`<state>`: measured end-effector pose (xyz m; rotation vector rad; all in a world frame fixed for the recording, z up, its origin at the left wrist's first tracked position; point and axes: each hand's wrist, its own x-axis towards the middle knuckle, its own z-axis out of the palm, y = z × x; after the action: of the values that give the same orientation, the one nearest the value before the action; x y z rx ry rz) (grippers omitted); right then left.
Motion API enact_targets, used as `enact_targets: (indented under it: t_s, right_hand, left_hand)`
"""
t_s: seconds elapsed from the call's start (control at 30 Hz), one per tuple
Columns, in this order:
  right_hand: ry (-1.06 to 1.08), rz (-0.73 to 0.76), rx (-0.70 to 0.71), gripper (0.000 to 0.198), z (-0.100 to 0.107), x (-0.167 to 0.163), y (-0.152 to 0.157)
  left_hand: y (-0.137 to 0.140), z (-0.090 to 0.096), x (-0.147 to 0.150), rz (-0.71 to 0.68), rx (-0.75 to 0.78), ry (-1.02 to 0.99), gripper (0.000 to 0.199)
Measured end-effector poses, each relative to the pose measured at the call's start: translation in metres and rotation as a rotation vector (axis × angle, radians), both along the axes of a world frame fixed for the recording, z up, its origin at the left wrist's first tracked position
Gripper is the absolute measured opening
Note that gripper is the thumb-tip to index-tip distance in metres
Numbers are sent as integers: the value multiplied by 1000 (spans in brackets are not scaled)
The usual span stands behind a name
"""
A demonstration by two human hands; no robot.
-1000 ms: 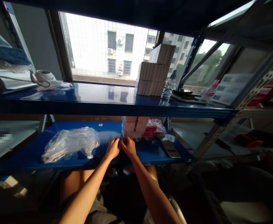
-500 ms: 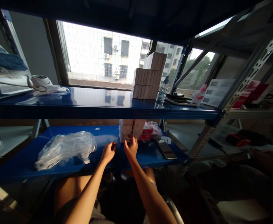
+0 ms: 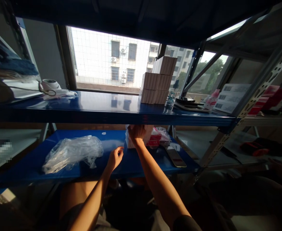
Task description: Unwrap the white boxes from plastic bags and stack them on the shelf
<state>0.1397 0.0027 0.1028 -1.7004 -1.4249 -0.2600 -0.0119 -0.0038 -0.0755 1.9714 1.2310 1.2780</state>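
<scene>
On the lower blue shelf, my right hand [image 3: 137,133] reaches against the front of a stack of small pale boxes [image 3: 130,143]. Its fingers bend around a box near the top, and the upper shelf's edge hides part of the stack. My left hand [image 3: 115,158] hovers nearer to me, left of the stack. Its thumb and fingers curl together in a loose ring, with no object visible inside. Farther left lies crumpled clear plastic wrap [image 3: 73,152]. Right beside the stack are red packets in clear plastic [image 3: 154,140], and a phone [image 3: 176,157] lies in front of them.
The upper blue shelf's front edge [image 3: 102,118] overhangs the work area. On it stand stacked cartons [image 3: 155,88], a small glass bottle [image 3: 171,98] and white labelled boxes [image 3: 231,98]. A perforated metal post [image 3: 253,93] rises at the right. A white scrap [image 3: 103,133] lies on the lower shelf.
My right hand has moved forward and up from in front of the stack onto its boxes. My left hand stays near the same place, still curled. The view has shifted slightly.
</scene>
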Motion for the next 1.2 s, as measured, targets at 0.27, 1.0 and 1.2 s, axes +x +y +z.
enact_targets:
  t_s: [0.27, 1.0, 1.2]
  right_hand:
    - [56, -52, 101, 48, -12, -8, 0]
    - [740, 571, 443, 50, -75, 0, -113]
    - [829, 788, 147, 50, -117, -1, -140]
  left_hand:
    - [0, -1, 0, -1, -23, 2, 28]
    - [-37, 62, -20, -184, -398, -790, 74]
    - [-88, 53, -47, -36, -250, -488, 66]
